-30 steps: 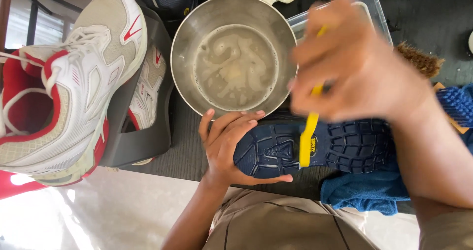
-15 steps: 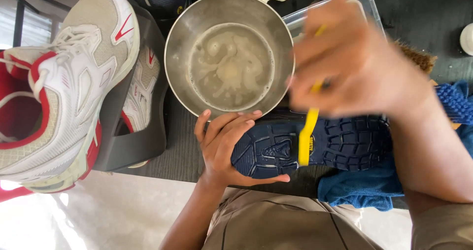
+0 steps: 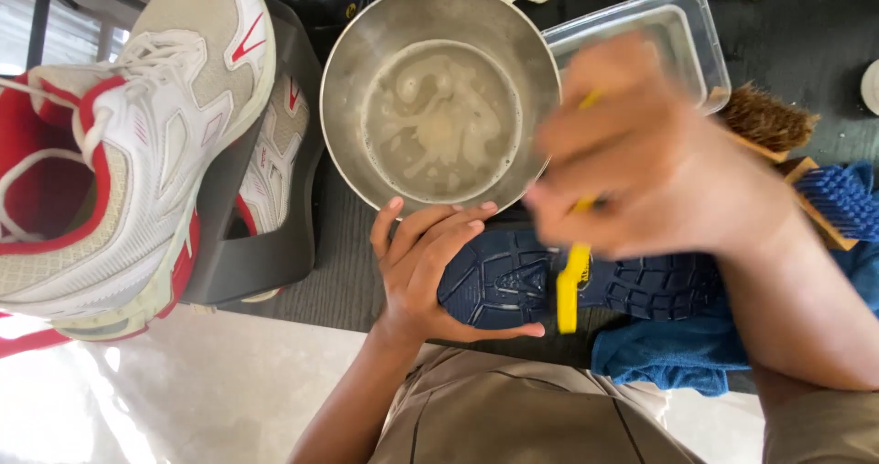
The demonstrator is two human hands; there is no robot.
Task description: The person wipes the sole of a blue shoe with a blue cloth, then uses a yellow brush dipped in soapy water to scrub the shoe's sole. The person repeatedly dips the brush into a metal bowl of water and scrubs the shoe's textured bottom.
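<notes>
The dark blue shoe [image 3: 586, 285] lies sole-up, long axis left to right, below the steel bowl [image 3: 438, 98]. The left hand [image 3: 430, 272] clasps its left end. The right hand [image 3: 655, 167], directly above the sole, grips a yellow brush [image 3: 572, 285] crosswise to that axis.

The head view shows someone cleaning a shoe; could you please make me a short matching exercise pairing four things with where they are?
Things:
1. metal bowl
2. yellow brush
3. navy shoe
4. white and red sneaker

Places:
A. in the right hand
B. far left, on a dark stand
C. steadied by the left hand
D. just beyond the hands, holding cloudy water

Pairs: 1-D, 2-A, 3-C, 4-B
</notes>
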